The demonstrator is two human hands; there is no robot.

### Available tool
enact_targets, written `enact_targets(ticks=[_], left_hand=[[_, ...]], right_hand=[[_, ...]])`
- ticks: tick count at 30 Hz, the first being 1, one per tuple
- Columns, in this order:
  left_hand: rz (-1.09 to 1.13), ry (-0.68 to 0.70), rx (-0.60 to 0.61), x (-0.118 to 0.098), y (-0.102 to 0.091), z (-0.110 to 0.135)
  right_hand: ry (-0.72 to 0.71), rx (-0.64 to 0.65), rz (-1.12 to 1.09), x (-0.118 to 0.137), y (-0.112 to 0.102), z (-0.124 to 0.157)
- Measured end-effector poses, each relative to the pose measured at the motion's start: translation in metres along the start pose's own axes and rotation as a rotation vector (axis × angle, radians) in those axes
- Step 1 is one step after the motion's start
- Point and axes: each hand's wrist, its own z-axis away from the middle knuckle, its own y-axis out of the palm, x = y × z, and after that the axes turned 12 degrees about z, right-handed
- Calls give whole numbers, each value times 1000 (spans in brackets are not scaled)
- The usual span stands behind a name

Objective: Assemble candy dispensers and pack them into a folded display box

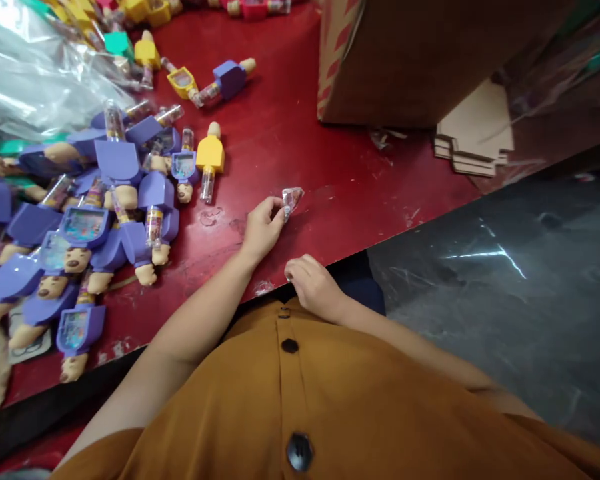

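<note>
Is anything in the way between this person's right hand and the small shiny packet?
Nothing visible blocks it. Only a stretch of red tabletop lies between the right hand and the clear plastic packet. The left hand is pinching the packet from the side, not sitting between them.

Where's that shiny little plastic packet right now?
In the head view, the small plastic packet is pinched in the left hand, above the red tabletop, right of the purple toys.

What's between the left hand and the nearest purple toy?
In the head view, only red tabletop separates the left hand from the purple toy, with a dried smear on it.
</note>
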Motion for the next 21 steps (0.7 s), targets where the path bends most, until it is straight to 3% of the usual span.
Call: enact_targets(ticks=[9, 17, 21], left_hand=[[-17, 50, 38, 0, 1, 2], [-52, 95, 55, 2, 2, 2], [-68, 107, 63, 3, 3, 3]], right_hand=[[244, 14, -243, -8, -9, 9], [-71, 353, -225, -34, -18, -20], [-102, 383, -179, -36, -15, -19]])
